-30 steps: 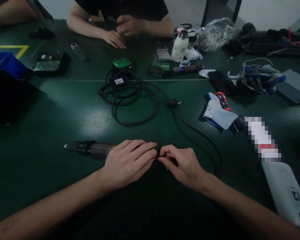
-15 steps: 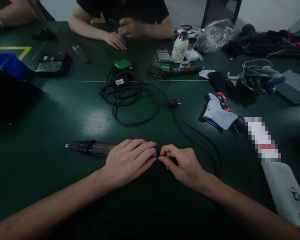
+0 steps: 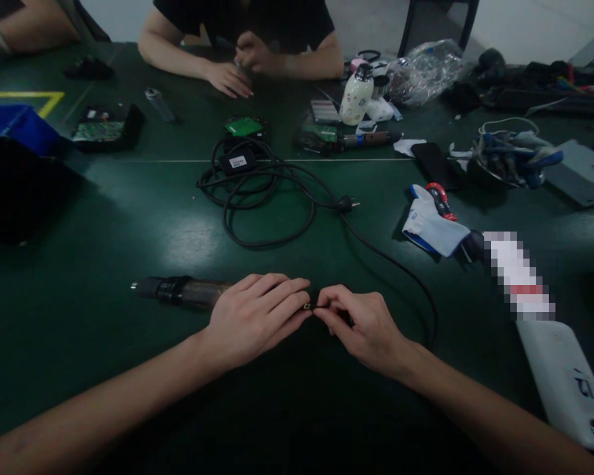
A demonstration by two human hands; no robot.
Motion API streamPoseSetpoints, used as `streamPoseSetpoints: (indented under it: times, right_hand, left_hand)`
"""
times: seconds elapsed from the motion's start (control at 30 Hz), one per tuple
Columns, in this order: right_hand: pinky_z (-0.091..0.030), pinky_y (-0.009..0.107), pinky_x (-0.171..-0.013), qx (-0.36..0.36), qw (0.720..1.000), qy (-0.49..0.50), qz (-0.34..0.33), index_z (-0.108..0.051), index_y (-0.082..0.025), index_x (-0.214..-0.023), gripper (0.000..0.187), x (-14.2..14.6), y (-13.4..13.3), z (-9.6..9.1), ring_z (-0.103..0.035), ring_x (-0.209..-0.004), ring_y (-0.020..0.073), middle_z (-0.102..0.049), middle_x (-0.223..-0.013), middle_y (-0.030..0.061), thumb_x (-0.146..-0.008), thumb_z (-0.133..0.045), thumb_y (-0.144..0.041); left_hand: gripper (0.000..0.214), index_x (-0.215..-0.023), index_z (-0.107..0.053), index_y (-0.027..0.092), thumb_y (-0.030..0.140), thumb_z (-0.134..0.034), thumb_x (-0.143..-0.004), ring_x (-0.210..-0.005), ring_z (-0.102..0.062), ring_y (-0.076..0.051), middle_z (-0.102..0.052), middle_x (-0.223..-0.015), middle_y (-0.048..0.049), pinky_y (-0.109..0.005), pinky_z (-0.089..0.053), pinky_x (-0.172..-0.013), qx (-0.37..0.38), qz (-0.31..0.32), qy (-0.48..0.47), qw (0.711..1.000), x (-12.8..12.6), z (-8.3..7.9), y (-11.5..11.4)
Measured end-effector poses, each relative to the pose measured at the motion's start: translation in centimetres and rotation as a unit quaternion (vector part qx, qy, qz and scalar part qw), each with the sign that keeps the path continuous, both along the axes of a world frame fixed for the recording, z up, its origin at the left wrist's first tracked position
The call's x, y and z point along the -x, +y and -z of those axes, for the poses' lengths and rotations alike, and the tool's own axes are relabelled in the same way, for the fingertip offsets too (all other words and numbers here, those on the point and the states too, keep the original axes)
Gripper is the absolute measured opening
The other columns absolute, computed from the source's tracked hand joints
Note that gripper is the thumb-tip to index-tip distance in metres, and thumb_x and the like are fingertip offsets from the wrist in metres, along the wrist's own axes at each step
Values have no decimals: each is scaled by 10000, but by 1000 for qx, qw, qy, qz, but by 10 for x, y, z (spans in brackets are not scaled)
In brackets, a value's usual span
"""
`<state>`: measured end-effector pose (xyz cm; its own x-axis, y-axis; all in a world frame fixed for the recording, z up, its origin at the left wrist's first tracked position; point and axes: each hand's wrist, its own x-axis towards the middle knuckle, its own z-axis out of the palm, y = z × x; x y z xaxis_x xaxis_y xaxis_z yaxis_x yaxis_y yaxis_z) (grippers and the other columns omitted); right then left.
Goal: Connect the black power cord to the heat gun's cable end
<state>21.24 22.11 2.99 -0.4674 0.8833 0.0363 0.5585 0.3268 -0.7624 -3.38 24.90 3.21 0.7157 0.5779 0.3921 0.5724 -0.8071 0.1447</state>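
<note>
A long dark tool with a translucent brown barrel (image 3: 188,292) lies on the green table, tip pointing left. My left hand (image 3: 257,320) lies over its right end, fingers closed around it. My right hand (image 3: 359,326) pinches the black connector at the tool's rear, fingertips touching those of the left. A black cable (image 3: 400,270) runs from under the right hand in an arc up to a coiled bundle (image 3: 257,191) with a power adapter. The joint between tool and cable is mostly hidden by my fingers.
A person in black sits across the table, their hands (image 3: 237,69) working on something small. Circuit boards (image 3: 241,125), another brown tool (image 3: 369,138), a white bottle (image 3: 355,95), a white-blue glove (image 3: 433,221), a red-handled tool (image 3: 440,200) and a white device (image 3: 567,379) lie around.
My hands have stayed nearly still on the tool's end. The person opposite has raised one hand slightly.
</note>
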Motion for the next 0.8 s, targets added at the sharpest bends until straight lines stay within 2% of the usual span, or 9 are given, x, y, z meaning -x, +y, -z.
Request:
streamPoseSetpoints:
  times: [0.13, 0.43, 0.8]
  right_hand:
    - [-393, 226, -581, -12, 1000, 4, 10, -591, -218, -1074, 126, 1, -1, -2, -540, -579, 100, -617, -709, -50, -1067, -576, -342]
    - [-390, 218, -537, -22, 999, 8, 42, -565, -223, -964, 83, 6, -2, -2, -538, -557, 93, -592, -687, -56, -997, -621, -274]
    - [-411, 220, -537, -24, 999, 6, 36, -571, -223, -949, 86, 5, -2, -2, -567, -580, 101, -621, -725, -37, -994, -624, -274]
  left_hand:
    - [253, -1221, -669, 233, 332, -660, -988, -1130, -675, -208, -711, -1349, 13, -371, -497, -869, 13, -1, -15, 1000, 0, 0, -1]
    - [238, -1226, -671, 241, 295, -671, -995, -1111, -678, -189, -739, -1268, 30, -358, -493, -857, 5, -2, -22, 1000, 0, 2, -1]
    - [235, -1207, -680, 231, 304, -651, -985, -1078, -685, -199, -758, -1201, -1, -368, -496, -848, 17, -10, -32, 999, -2, 0, -2]
